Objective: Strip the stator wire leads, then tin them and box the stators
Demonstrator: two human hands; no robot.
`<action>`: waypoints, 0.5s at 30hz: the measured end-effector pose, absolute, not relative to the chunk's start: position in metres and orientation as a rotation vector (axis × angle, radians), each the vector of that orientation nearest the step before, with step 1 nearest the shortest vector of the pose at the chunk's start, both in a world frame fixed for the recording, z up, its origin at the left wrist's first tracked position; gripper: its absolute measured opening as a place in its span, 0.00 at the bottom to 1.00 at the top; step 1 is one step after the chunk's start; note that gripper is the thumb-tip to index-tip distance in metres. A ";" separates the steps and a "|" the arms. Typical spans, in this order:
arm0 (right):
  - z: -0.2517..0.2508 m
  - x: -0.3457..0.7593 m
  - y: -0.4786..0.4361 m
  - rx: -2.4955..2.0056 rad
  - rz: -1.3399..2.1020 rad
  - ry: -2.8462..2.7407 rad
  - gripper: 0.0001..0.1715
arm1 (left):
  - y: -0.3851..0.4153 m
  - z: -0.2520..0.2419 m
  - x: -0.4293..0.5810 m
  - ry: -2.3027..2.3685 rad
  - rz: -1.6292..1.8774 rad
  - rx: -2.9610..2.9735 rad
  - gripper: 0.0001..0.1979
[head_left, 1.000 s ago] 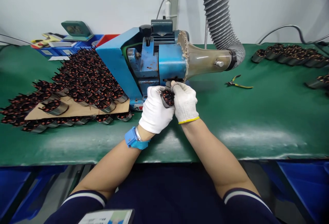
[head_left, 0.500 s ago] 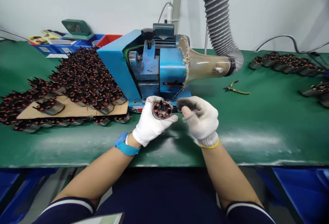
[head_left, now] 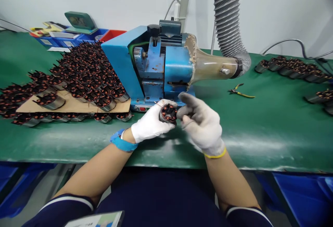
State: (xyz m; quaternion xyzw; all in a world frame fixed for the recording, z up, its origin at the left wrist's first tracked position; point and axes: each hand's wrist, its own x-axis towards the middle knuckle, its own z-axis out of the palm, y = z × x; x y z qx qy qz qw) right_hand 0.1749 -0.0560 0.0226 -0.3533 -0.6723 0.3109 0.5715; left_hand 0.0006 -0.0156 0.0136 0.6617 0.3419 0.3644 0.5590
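My left hand (head_left: 151,121), in a white glove, holds a motor stator (head_left: 169,113) with its open face and copper windings towards me. Thin wire ends stick out near the glove's fingertips. Close at the stator's right side is my right hand (head_left: 201,124), its glove darkened at the fingers and a bare thumb tip showing. The index finger is raised, while thumb and middle finger come together by the stator's rim. Whatever lies between them is too small to make out. Just behind both hands stands a blue belt-driven machine (head_left: 179,64).
Many stators (head_left: 90,70) are heaped at left, some on a cardboard sheet (head_left: 73,105). Cutting pliers (head_left: 240,91) lie right of the machine. A grey hose (head_left: 229,18) joins its clear funnel (head_left: 210,65). More stators (head_left: 296,68) stand at far right. Blue bins (head_left: 67,42) are at back left.
The stator and my left hand have shifted slightly right. My right hand has come closer to the stator, its index finger now raised. A twisted wire seen between stator and machine no longer shows.
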 end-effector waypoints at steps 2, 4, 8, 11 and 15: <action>0.023 0.176 -0.056 -0.803 0.798 -1.448 0.33 | -0.013 0.014 0.000 0.869 0.948 1.629 0.29; 0.023 0.176 -0.057 -0.883 0.724 -1.501 0.37 | -0.011 0.013 -0.001 0.879 1.003 1.683 0.29; 0.023 0.169 -0.060 -1.175 0.430 -1.923 0.42 | -0.011 0.008 0.002 0.830 1.054 1.795 0.26; 0.020 0.162 -0.060 -1.266 0.372 -1.985 0.40 | -0.013 0.006 0.003 0.907 1.109 1.938 0.26; 0.016 0.162 -0.053 -1.135 0.868 -1.439 0.29 | -0.014 0.006 0.004 0.940 1.111 1.895 0.26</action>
